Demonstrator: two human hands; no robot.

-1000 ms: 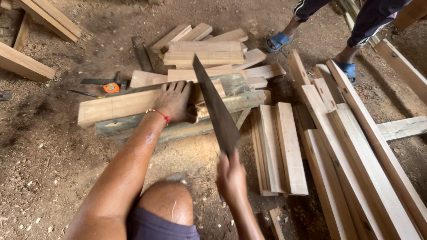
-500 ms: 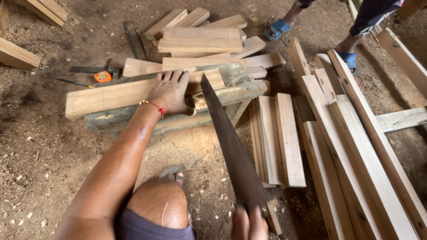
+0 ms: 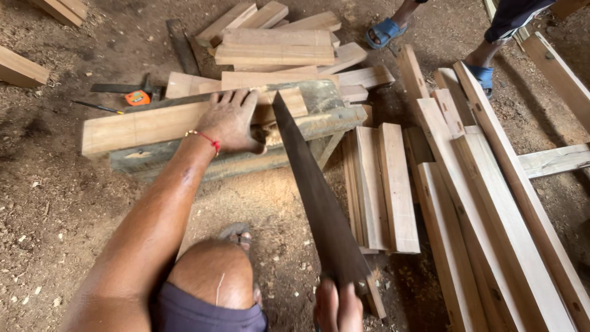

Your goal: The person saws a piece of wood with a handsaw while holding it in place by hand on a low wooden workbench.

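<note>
Saw (image 3: 319,203) drawn back, left hand (image 3: 232,120) pressing plank (image 3: 141,127)

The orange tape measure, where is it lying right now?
In the head view, the orange tape measure lies on the dirt floor at upper left, just beyond the plank pressed down by the left hand, beside a dark hammer-like tool.

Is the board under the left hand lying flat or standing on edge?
Flat. The board lies broad face up along the grey beam, left hand pressing on it beside the saw.
</note>
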